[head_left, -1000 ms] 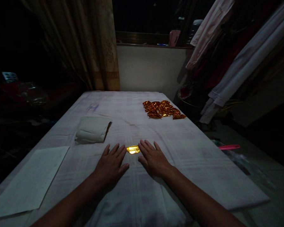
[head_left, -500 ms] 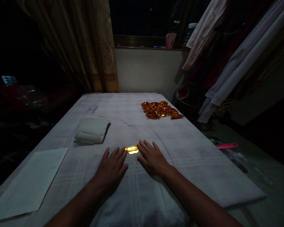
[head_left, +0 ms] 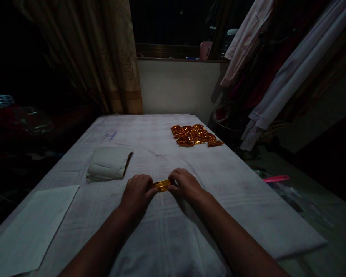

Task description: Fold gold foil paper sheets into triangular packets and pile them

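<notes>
A small folded strip of shiny gold foil paper (head_left: 162, 186) is stretched between my two hands, just above or on the sheet-covered table. My left hand (head_left: 137, 192) pinches its left end between thumb and fingers. At the opposite end, the thumb and fingers of my right hand (head_left: 185, 184) grip it too. Both hands hide the strip's tips. Farther back on the right lies a cluster of several folded gold foil pieces (head_left: 194, 135), out of reach of either hand.
A pale, thick folded paper packet (head_left: 108, 164) lies left of my hands. Nearer me on the left is a flat white sheet (head_left: 36, 227). A plaid cloth (head_left: 233, 215) covers the table. Clothes (head_left: 294, 73) hang at the right, and a curtain (head_left: 112, 57) at the back left.
My hands were lying flat with fingers stretched beside the gold foil. Now their fingers have curled in and grip its two ends, and the foil looks tilted and darker.
</notes>
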`<state>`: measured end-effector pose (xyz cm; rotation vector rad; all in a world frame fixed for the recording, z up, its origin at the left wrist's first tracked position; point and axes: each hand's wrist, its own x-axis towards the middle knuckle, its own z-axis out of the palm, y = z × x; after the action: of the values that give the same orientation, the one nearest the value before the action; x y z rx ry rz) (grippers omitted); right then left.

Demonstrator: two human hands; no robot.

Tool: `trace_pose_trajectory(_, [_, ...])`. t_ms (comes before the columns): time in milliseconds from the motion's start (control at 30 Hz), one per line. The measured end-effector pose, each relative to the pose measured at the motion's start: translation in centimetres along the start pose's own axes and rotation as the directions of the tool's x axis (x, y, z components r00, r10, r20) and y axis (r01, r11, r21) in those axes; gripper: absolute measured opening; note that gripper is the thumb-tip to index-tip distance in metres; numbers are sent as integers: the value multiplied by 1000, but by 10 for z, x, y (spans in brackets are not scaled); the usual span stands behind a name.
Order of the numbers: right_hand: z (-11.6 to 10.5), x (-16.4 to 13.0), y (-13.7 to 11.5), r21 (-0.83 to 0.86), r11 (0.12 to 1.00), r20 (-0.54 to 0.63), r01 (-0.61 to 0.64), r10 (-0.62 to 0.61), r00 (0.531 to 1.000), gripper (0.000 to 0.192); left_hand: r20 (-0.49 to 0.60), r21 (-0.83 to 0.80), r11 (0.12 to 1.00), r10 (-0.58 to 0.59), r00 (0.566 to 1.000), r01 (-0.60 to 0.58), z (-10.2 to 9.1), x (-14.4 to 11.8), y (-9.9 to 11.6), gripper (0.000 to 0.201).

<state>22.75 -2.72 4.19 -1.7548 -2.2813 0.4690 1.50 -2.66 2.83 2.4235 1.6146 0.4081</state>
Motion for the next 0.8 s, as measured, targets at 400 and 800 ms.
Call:
trace_pose_trajectory(400, [25,27,3,186,975,-314,122,-59,948,6,-158,-455,881,-223,962,130,4,10,-24,33])
trace_pose_trajectory(800, [49,25,7,332,872,-440,360,-195,877,14,-107,-607,769,-330,938,201,9,7,-32,37])
